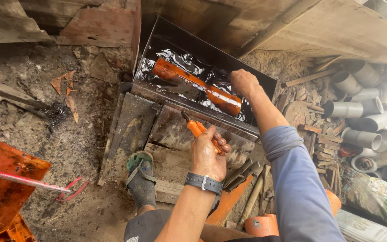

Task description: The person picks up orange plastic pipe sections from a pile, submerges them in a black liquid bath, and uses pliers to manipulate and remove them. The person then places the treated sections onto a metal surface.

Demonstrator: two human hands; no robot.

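A long orange pipe [189, 80] lies in a black metal trough [157, 38] filled with dark glossy liquid. My right hand [243, 82] reaches over the trough's right end, fingers closed at the pipe's wider end. My left hand [209, 154], with a dark watch on its wrist, grips orange-handled pliers [196, 128]. The pliers' jaws point at the trough's near rim.
My sandalled foot [140, 177] rests on a plank in front of the trough. Several grey pipe sections [363, 110] are stacked at the right. An orange-stained sheet [5, 179] and a red rod [23, 178] lie at the left. Metal bars [247, 179] and orange pipe pieces [260, 224] lie below.
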